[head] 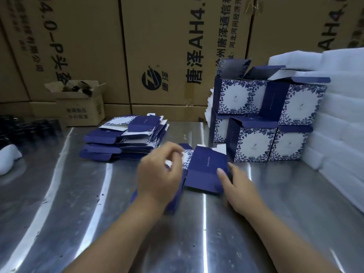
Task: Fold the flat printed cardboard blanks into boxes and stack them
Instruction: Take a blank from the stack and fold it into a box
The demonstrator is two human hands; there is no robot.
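Note:
A flat navy and white floral blank [205, 168] lies on the steel table [275, 203] in front of me. My left hand [160, 175] hovers over its left part with fingers curled; whether it grips the card is blurred. My right hand [239, 187] rests at the blank's right edge, thumb on top of the navy panel. A pile of flat blanks [124, 138] sits behind to the left. Folded boxes [266, 119] with open top flaps stand stacked two high at the back right.
White foam sheets [338, 119] are piled along the right side. Large brown cartons [157, 52] form a wall behind the table. A small open carton [80, 103] stands at the back left, with dark items [29, 129] and a white wad [8, 160] at the left edge.

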